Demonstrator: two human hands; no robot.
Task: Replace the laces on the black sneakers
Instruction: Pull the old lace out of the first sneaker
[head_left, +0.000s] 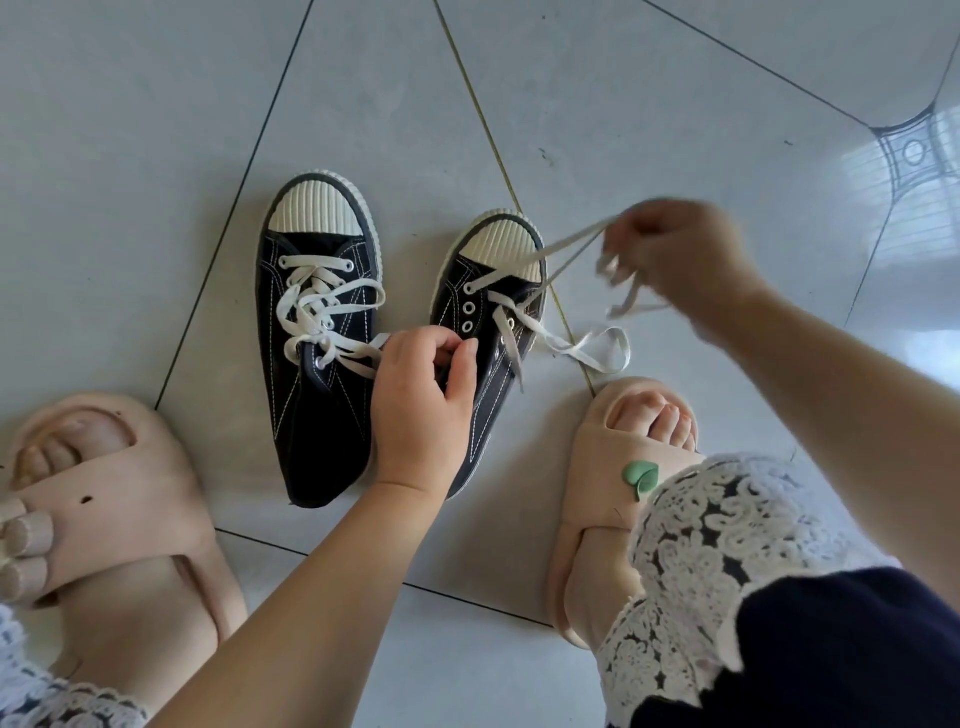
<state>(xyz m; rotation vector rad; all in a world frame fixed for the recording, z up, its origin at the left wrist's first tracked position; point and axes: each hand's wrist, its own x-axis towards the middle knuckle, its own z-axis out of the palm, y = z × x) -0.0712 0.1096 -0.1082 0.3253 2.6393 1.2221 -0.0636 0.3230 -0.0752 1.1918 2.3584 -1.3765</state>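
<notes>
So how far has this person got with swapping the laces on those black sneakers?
Early, it seems. Done: nothing finished; one black canvas sneaker is fully laced in white. In hand: the left hand grips the other black canvas sneaker while the right hand pulls its flat white lace, several eyelets already bare. Left: the rest of that lace, the laced shoe, then fresh laces, none in view.

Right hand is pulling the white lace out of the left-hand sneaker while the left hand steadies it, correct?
No: the head view shows the right hand pulling the white lace out of the right-hand sneaker, which the left hand grips. The left-hand sneaker is laced.
</notes>
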